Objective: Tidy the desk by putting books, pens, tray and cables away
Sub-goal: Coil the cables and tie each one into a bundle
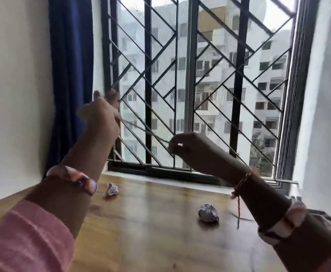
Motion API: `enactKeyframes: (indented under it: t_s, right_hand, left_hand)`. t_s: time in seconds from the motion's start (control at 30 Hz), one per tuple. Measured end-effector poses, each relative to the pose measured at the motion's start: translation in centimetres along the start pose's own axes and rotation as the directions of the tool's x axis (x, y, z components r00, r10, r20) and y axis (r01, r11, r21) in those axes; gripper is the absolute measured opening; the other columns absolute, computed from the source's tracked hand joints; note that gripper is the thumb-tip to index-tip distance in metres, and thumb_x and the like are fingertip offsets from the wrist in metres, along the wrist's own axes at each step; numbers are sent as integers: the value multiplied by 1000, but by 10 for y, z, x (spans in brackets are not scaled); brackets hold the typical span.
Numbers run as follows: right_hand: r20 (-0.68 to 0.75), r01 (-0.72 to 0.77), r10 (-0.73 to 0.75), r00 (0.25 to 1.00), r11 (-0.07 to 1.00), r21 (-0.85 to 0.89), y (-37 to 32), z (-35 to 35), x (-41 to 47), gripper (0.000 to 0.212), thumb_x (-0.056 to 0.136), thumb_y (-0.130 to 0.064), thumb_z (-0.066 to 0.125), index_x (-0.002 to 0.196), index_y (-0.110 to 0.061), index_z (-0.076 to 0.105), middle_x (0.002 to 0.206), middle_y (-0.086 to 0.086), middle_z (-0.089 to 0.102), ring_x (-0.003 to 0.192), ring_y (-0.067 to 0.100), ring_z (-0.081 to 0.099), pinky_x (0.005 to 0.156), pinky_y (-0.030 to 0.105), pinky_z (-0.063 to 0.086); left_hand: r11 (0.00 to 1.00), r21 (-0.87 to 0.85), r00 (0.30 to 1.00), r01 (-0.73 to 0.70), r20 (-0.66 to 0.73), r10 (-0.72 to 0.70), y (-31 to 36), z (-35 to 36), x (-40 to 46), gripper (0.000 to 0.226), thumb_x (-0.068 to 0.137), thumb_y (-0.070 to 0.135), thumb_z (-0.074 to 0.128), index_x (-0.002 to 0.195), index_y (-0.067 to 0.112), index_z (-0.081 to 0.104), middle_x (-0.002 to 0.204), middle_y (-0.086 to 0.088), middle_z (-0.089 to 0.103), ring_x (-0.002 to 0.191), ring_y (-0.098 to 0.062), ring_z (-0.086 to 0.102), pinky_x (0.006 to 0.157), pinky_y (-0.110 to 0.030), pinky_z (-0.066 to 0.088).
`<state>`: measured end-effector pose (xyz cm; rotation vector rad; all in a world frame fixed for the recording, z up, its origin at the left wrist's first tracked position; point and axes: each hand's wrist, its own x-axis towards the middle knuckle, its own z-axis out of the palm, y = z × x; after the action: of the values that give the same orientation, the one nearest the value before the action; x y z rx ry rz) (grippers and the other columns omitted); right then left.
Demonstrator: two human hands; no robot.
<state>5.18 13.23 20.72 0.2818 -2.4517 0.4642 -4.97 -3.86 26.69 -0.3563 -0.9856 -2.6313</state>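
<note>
A thin pale cable stretches between both raised hands, above the wooden desk and in front of the window. My left hand is up at the left, blurred, with the cable running round it. Lower and to the right, my right hand pinches the cable's other end between thumb and fingers. How the cable lies on the left hand is blurred.
Two crumpled paper balls lie on the desk, one at the back left, one right of centre. A barred window stands behind the desk, a blue curtain at its left. White walls close both sides.
</note>
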Motion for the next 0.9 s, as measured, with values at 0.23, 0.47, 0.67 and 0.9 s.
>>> enactKeyframes:
  t_s: [0.23,0.47,0.67,0.9]
  right_hand:
    - [-281,-49,-65,957,924,-380,-51,-20,-28,21,94,-37,48,97,-27,67,86,6,71,78,29,68,63,36,54]
    - [-338,-192,91,937,942,-276,-46,-42,-49,49,87,-59,38,87,-22,69,65,-7,64,52,2,57,49,23,47]
    - [5,-282,282,959,959,-17,-72,-4,-70,22,93,-18,51,76,-9,60,61,4,53,43,2,43,46,14,33]
    - [8,-212,234,972,896,-391,-79,-23,-95,16,93,-31,50,88,-24,64,71,-4,53,66,19,52,58,27,41]
  left_hand:
    - [-213,477,425,-853,870,250,-8,-82,-27,28,94,23,40,87,0,54,62,-21,63,54,-37,61,49,-31,41]
    - [889,452,462,73,775,-431,41,-55,-104,34,96,22,39,75,3,58,51,5,52,42,-4,50,48,-17,48]
    - [808,-101,758,581,427,-492,55,-29,-88,35,89,-7,32,62,3,53,48,-5,57,61,-12,51,59,-13,43]
    - [802,544,959,-246,19,282,-6,-46,-44,27,85,19,30,91,2,50,94,-18,65,85,-27,61,78,-32,43]
